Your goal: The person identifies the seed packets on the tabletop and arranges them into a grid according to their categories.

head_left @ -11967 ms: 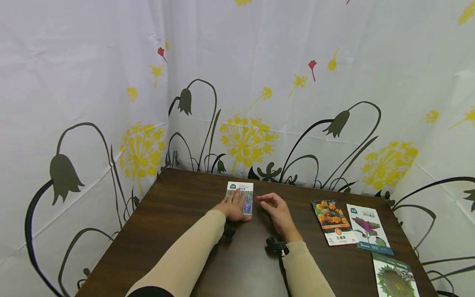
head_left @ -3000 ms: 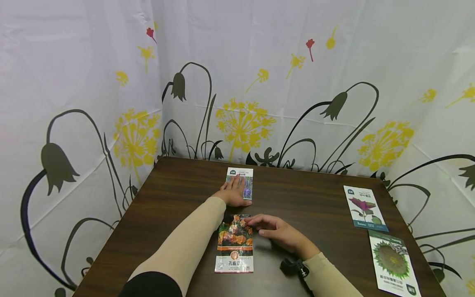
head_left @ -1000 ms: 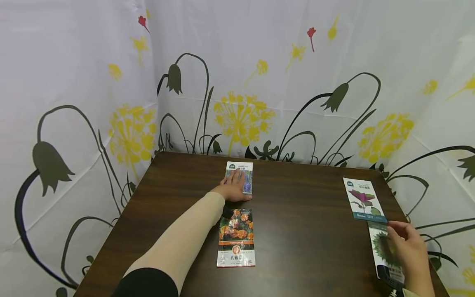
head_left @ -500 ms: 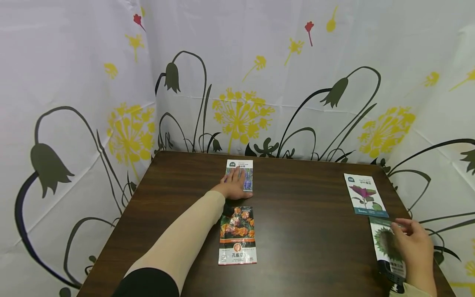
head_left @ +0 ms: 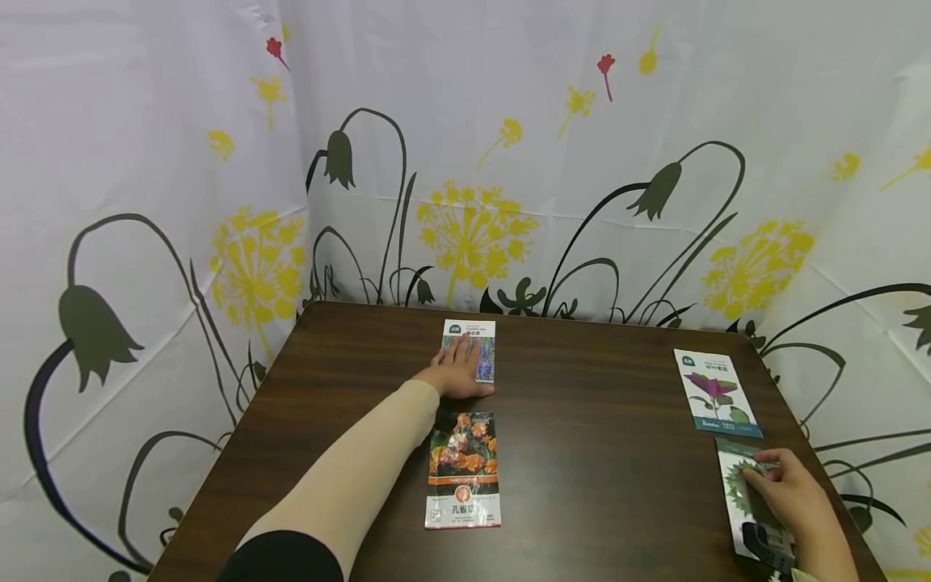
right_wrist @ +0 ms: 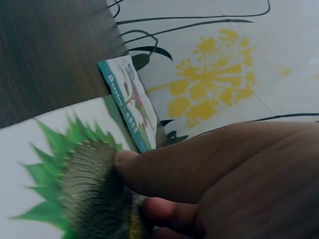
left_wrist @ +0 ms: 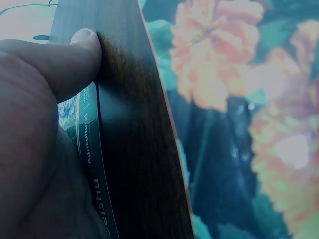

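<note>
- White curtain [head_left: 567, 145] printed with yellow and grey flowers backs a dark wooden table [head_left: 582, 453], where a person in pale sleeves works with four seed packets.
- Mid-table, the lavender packet [head_left: 485, 356] and the orange packet [head_left: 464, 473] lie face up, one below the other, a strip of wood between them; judging by this line, these two appear to be the finished part.
- At the right edge, the purple packet [head_left: 718, 394] and the sunflower packet [head_left: 740, 485] lie outside that line; about half the work seems left.
- The left hand [head_left: 457, 376] rests flat on the lavender packet, fingers straight and slightly spread, covering its lower left.
- The right hand [head_left: 793, 497] pinches the sunflower packet by its right side, thumb over the printed flower head; most of the packet extends leftward from the grip.
- Just beyond the sunflower packet's top edge sits the purple packet, with neither hand on it.
</note>
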`<state>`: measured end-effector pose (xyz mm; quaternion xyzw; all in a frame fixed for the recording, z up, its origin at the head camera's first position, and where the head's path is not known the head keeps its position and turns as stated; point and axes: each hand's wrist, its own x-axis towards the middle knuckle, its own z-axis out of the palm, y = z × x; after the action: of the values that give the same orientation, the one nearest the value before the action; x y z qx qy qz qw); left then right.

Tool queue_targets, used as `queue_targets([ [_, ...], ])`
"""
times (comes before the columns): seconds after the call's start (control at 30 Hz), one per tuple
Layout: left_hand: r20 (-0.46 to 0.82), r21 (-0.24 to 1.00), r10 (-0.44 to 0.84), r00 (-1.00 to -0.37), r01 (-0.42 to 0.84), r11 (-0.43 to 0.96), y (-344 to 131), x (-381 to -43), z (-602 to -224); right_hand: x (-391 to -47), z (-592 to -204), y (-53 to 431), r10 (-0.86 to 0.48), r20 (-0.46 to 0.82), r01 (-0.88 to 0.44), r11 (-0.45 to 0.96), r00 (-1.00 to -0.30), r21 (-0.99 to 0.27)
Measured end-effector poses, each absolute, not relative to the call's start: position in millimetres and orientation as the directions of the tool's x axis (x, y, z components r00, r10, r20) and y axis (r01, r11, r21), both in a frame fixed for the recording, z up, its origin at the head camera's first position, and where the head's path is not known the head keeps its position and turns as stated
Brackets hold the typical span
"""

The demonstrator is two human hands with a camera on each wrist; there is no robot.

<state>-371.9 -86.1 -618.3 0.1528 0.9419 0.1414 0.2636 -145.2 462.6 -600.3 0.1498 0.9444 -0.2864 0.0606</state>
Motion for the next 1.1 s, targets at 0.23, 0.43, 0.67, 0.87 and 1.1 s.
queue_targets([
  [0.23,-0.448,0.336,0.364,-0.817,0.223,0.915,-86.6,-367.7,-614.4,-147.8,-599.8,451.2,0.153,-0.208,0.249,0.77,-0.966,-0.588],
  [0.43,-0.458,0.346,0.374,-0.807,0.226,0.911,-87.8,-371.7,-618.4,-149.3,-600.5,445.1,0.124,-0.203,0.225,0.758,-0.971,-0.613],
  [0.67,-0.463,0.342,0.379,-0.801,0.232,0.91,-86.8,-369.7,-613.9,-151.2,-601.3,428.9,0.07,-0.235,0.207,0.748,-0.97,-0.63],
  [0.87,-0.454,0.339,0.377,-0.807,0.235,0.911,-86.0,-370.6,-614.8,-152.5,-604.7,419.2,0.044,-0.204,0.169,0.737,-0.978,-0.654],
  [1.1,-0.455,0.326,0.373,-0.809,0.239,0.915,-86.5,-376.1,-622.7,-155.0,-605.9,413.0,-0.008,-0.17,0.113,0.715,-0.985,-0.69],
])
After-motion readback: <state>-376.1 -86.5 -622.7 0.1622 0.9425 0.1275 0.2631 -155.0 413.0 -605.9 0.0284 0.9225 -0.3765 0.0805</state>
